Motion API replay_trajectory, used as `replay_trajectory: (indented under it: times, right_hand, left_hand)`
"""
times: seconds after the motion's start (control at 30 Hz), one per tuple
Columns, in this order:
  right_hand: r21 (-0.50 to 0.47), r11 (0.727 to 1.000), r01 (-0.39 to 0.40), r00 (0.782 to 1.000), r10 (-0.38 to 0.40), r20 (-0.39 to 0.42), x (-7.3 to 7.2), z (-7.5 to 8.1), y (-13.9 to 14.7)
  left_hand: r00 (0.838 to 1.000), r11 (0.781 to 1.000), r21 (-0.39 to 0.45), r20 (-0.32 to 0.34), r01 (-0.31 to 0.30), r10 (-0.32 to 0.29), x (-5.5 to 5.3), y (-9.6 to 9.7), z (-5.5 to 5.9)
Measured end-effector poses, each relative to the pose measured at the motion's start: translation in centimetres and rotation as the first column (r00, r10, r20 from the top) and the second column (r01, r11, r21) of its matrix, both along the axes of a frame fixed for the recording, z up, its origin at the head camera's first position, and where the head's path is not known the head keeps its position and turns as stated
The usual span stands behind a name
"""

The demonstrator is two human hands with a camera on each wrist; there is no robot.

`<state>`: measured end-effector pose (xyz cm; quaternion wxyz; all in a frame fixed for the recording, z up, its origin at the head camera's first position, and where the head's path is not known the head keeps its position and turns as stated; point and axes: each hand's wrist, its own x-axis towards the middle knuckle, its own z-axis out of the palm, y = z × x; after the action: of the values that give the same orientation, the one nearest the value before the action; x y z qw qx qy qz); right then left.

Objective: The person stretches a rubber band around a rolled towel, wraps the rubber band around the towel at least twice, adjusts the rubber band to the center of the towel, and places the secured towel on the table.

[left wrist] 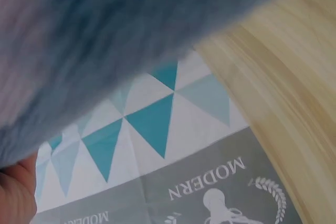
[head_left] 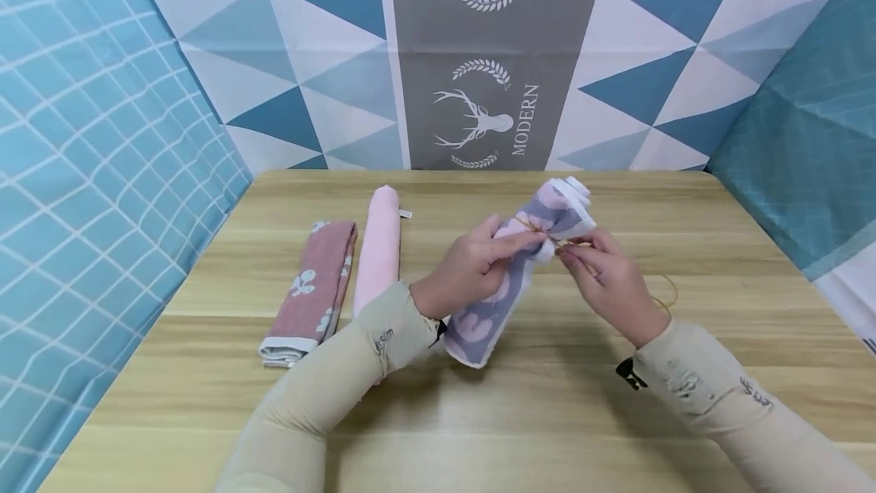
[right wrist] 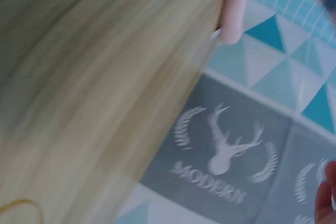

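A rolled towel in purple-grey and pink with a white edge [head_left: 472, 329] is tilted above the table, its far end up. My left hand [head_left: 465, 265] grips it around the middle, the index finger lying by a thin yellow-brown cord [head_left: 527, 224] that crosses the roll. On the right side of the roll, my right hand [head_left: 612, 284] pinches the cord between thumb and fingers. In the left wrist view the towel [left wrist: 105, 51] is blurred and covers much of the hand. Only fingertips [right wrist: 326, 195] of the right hand show in the right wrist view.
To the left lie a light pink rolled towel [head_left: 379, 249] with a small white tag and a folded dusty-red towel [head_left: 311, 287] with pale patterns. A loop of the yellow cord [head_left: 674, 294] hangs beyond my right wrist. Patterned cloth [head_left: 328, 90] stands behind the wooden table [head_left: 547, 432].
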<state>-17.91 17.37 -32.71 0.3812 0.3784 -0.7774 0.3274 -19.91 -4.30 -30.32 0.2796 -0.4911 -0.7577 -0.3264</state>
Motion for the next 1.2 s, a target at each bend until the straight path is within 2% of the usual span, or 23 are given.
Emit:
replay_trajectory:
  times: [0.13, 0.23, 0.3, 0.37, 0.47, 0.57, 0.7, 0.83, 0.87, 0.93, 1.0, 1.07, 1.13, 1.2]
  right_hand:
    - [-0.056, 0.993, -0.102, 0.987, 0.108, 0.116, 0.2, -0.3, 0.1]
    - [-0.09, 0.986, -0.137, 0.982, 0.147, 0.114, 0.7, -0.3, -0.6]
    - [-0.124, 0.985, -0.123, 0.991, 0.128, 0.039, 1.0, -0.3, -1.2]
    - [-0.145, 0.981, -0.128, 0.989, 0.115, -0.095, 1.0, -0.2, -1.6]
    - [-0.13, 0.975, -0.179, 0.958, 0.143, -0.25, 1.1, -0.1, -2.1]
    - [-0.052, 0.974, -0.22, 0.905, 0.184, -0.383, 1.4, 0.2, -2.7]
    - [-0.008, 0.991, -0.134, 0.844, 0.11, -0.525, 2.8, 0.9, -3.4]
    - [-0.051, 0.998, 0.029, 0.832, -0.052, -0.552, 3.6, 2.0, -3.1]
    - [-0.058, 0.997, 0.059, 0.833, -0.081, -0.547, 3.8, 2.2, -2.9]
    - [-0.034, 0.991, 0.129, 0.85, -0.128, -0.51, 4.1, 2.6, -2.3]
    - [-0.002, 0.982, 0.187, 0.882, -0.169, -0.44, 4.3, 2.7, -1.7]
    - [0.043, 0.972, 0.229, 0.925, -0.204, -0.321, 4.4, 2.9, -1.1]
    - [0.071, 0.972, 0.223, 0.96, -0.207, -0.187, 4.1, 3.0, -0.7]
    - [0.039, 0.991, 0.13, 0.991, -0.128, -0.04, 3.3, 3.3, -0.4]
  left_hand:
    - [1.0, 0.999, 0.031, -0.026, 0.012, -0.011, -0.1, 0.3, -0.2]
    - [1.0, 0.998, 0.063, -0.014, -0.016, 0.017, -0.3, 0.4, -0.4]
    - [0.999, 0.995, 0.088, -0.001, -0.047, 0.047, -0.2, 0.4, -0.4]
    - [0.997, 0.99, 0.116, 0.019, -0.078, 0.076, -0.2, 0.3, -0.4]
    - [0.994, 0.982, 0.157, 0.027, -0.107, 0.104, -0.2, 0.2, -0.3]
    - [0.993, 0.975, 0.192, 0.0, -0.114, 0.116, -0.1, 0.3, -0.2]
    - [0.99, 0.971, 0.206, -0.043, -0.121, 0.132, -0.1, 0.6, 0.1]
    - [0.985, 0.968, 0.208, -0.075, -0.139, 0.158, -0.1, 0.6, 0.2]
    - [0.984, 0.966, 0.215, -0.077, -0.143, 0.163, -0.1, 0.6, 0.3]
    - [0.982, 0.962, 0.229, -0.082, -0.146, 0.168, -0.1, 0.4, 0.3]
    - [0.982, 0.96, 0.24, -0.087, -0.146, 0.171, -0.2, 0.4, 0.4]
    - [0.979, 0.96, 0.239, -0.099, -0.148, 0.176, -0.2, 0.5, 0.5]
    - [0.982, 0.961, 0.234, -0.086, -0.146, 0.17, -0.1, 0.7, 0.6]
    - [0.993, 0.963, 0.242, -0.003, -0.117, 0.121, 0.2, 1.0, 0.8]
